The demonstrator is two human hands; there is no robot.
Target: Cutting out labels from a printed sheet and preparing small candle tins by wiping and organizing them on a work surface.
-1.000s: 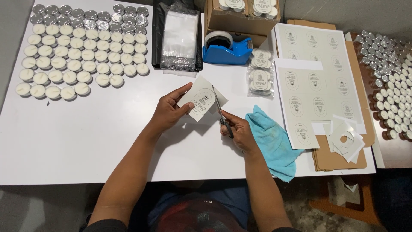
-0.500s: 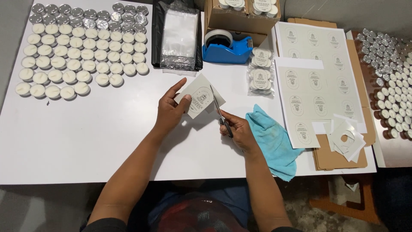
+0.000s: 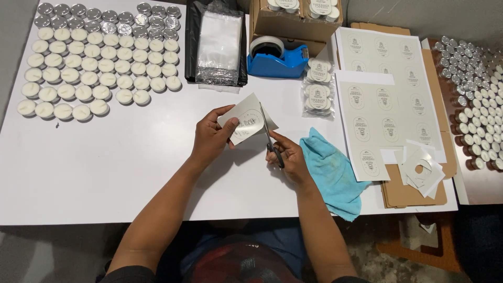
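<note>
Here the left hand [image 3: 209,139] pinches a label sheet [image 3: 245,119], right hand [image 3: 287,157] gripping scissors [image 3: 269,137] beside a blue cloth [image 3: 332,173].

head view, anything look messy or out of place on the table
Mostly tidy. The paper offcuts lie in a loose overlapping heap at the table's right edge, and the blue cloth is crumpled, its corner hanging over the front edge. The tealights sit in neat rows.

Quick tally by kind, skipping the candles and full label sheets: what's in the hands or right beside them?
scissors: 1, in the right hand
label piece: 1, in the left hand
blue cloth: 1
tape dispenser: 1
Total: 4
</note>
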